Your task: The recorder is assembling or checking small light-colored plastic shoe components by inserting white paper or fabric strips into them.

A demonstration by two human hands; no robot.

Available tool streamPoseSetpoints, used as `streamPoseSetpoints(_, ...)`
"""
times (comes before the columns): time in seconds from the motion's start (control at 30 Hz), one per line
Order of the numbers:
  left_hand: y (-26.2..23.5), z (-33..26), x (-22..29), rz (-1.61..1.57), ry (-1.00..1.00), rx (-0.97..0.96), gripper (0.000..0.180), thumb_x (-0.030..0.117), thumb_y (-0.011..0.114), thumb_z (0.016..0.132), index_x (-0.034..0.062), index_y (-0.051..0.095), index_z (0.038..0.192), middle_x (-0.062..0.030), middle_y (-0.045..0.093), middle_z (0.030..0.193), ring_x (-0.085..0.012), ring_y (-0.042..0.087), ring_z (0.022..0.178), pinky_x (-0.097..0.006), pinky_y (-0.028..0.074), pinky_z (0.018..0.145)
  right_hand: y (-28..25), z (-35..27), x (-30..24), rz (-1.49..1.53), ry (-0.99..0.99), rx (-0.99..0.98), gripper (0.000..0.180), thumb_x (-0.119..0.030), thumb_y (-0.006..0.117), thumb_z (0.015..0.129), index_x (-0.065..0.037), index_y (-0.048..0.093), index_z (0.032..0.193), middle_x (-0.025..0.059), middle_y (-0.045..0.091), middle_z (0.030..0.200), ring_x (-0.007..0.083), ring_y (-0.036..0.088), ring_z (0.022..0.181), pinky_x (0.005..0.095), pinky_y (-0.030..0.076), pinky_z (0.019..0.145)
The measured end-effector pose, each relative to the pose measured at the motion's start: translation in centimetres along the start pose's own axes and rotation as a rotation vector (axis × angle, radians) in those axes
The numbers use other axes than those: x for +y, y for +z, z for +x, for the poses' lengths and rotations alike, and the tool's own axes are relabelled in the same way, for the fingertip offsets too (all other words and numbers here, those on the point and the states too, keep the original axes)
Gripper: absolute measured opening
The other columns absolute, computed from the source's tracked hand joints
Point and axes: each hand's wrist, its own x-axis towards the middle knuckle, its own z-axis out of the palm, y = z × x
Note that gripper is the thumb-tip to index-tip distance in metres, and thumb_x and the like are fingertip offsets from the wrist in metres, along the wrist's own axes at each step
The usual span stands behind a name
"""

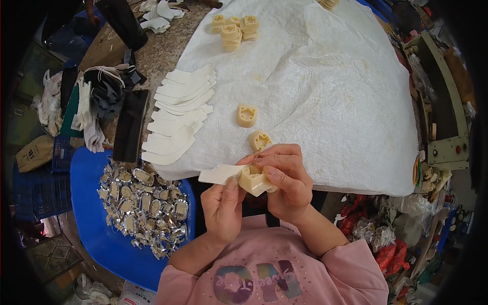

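Note:
Close to my body at the table's front edge, both hands are on one cream plastic shoe heel (254,184) with a hollow top. My left hand (222,207) pinches its left side and a white cover piece (217,175), which lies against the heel and sticks out leftward. My right hand (290,178) grips the heel from the right, its thumb and fingers at the upper rim. Just beyond my fingers lie two more cream heels (247,116). White cut cover pieces (178,114) lie overlapped in a column at the left.
White woven sheeting (325,101) covers the table. Several heels (232,34) are grouped at its far side. A blue tub (84,203) of shiny silver pieces (145,203) stands lower left, below a dark phone-like slab (130,127). A grey-green machine (442,112) stands at right.

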Motion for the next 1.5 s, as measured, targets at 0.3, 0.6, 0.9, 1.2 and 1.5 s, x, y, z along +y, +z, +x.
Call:
streamPoseSetpoints(0.3, -1.4, 1.4, 0.3, 0.488, 0.326, -0.012, 0.037, 0.016, 0.036, 0.098, -0.0095, 0.050, 0.120, -0.0146, 0.062, 0.108, -0.0127, 0.058, 0.092, -0.024, 0.045, 0.080, -0.2, 0.5, 0.5, -0.206, -0.038, -0.007, 0.039, 0.005, 0.062, 0.066, -0.011, 0.059, 0.101, 0.0063, 0.064, 0.095, 0.0243, 0.047, 0.077, 0.0362, 0.036, 0.071)
streamPoseSetpoints(0.6, -1.6, 1.1, 1.4, 0.751, 0.272, 0.129, 0.019, 0.009, 0.052, 0.093, -0.0066, 0.062, 0.097, 0.0015, 0.053, 0.070, -0.0036, 0.039, 0.061, -0.019, 0.031, 0.053, -1.9, 2.4, -2.1, -0.559, 0.055, -0.386, 0.027, -0.005, 0.064, 0.056, -0.013, 0.060, 0.081, 0.0008, 0.050, 0.080, 0.0215, 0.047, 0.080, 0.0445, 0.025, 0.075)
streamPoseSetpoints(0.9, -1.3, 1.5, -0.1, 1.043, 0.685, 0.054, 0.015, 0.002, 0.052, 0.089, -0.0060, 0.061, 0.097, -0.0141, 0.059, 0.081, -0.0162, 0.054, 0.067, -0.026, 0.043, 0.060, -1.8, 2.2, -1.5, -0.491, 0.131, -0.467, 0.024, -0.003, 0.062, 0.056, -0.011, 0.057, 0.078, 0.0029, 0.045, 0.077, 0.0217, 0.046, 0.078, 0.0419, 0.024, 0.071)
streamPoseSetpoints(1.2, -2.8, 1.9, -0.9, 0.480, 0.406, -0.035, 0.018, 0.005, 0.064, 0.084, 0.0005, 0.066, 0.102, -0.0074, 0.056, 0.083, -0.0158, 0.054, 0.073, -0.025, 0.045, 0.066, -2.4, 1.4, -0.1, -0.155, 0.189, -0.376, 0.026, 0.003, 0.063, 0.065, -0.009, 0.060, 0.088, 0.0035, 0.046, 0.080, 0.0225, 0.046, 0.079, 0.0401, 0.026, 0.076)
streamPoseSetpoints(1.5, -2.3, 2.8, 0.1, 0.927, 0.667, -0.177, 0.007, 0.001, 0.065, 0.080, -0.0011, 0.058, 0.079, -0.0091, 0.047, 0.061, -0.0215, 0.044, 0.056, -0.029, 0.036, 0.049, -2.8, 1.5, -0.6, -0.009, 0.284, -0.521, 0.027, 0.009, 0.058, 0.062, -0.008, 0.053, 0.082, 0.0057, 0.044, 0.080, 0.0237, 0.043, 0.080, 0.0372, 0.026, 0.076)
